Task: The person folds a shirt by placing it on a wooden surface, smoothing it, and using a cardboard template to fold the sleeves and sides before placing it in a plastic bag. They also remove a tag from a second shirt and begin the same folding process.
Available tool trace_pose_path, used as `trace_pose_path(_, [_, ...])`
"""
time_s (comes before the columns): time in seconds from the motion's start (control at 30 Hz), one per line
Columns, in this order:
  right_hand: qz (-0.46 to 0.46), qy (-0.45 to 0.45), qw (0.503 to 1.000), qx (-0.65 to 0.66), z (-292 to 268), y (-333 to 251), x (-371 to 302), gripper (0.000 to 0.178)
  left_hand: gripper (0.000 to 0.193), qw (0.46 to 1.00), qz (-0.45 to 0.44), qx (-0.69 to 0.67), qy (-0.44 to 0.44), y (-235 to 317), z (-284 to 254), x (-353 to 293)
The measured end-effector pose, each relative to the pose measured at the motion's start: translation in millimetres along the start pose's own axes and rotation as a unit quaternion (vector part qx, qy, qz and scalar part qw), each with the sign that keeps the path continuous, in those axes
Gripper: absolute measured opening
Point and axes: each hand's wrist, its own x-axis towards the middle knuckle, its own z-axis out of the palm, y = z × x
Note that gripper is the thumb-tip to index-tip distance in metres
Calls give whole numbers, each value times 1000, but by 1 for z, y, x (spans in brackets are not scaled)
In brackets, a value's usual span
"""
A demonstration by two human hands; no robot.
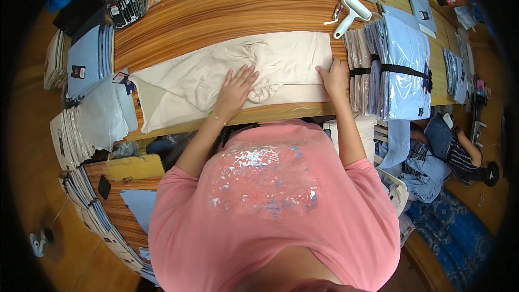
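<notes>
A cream garment [211,75], folded into a long band, lies across the wooden table in front of me. Its cloth is rumpled in the middle, and its exact kind is hard to tell. My left hand [237,93] rests flat on it near the centre, fingers stretched out. At the garment's right end is my right hand [334,80], with the thumb on the cloth and the fingers apart from it along the edge. Nothing shows in either palm.
A strapped stack of bagged blue and beige garments [403,70] stands close to my right hand. A white lint roller [352,15] lies beyond it. Bagged clothes [91,65] are piled on the left. Another person [459,148] is at the far right, near loose blue clothes [424,173].
</notes>
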Motion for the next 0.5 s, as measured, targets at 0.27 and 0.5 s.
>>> trace_pose_path(0.27, [12,-227,902,367,-1,37,17,54,41,994,18,-102,39,10,-19,10])
trace_pose_path(0.5, [-53,-414,792,446,-69,-72,-9,50,59,564,-238,-790,-15,7,-5,33])
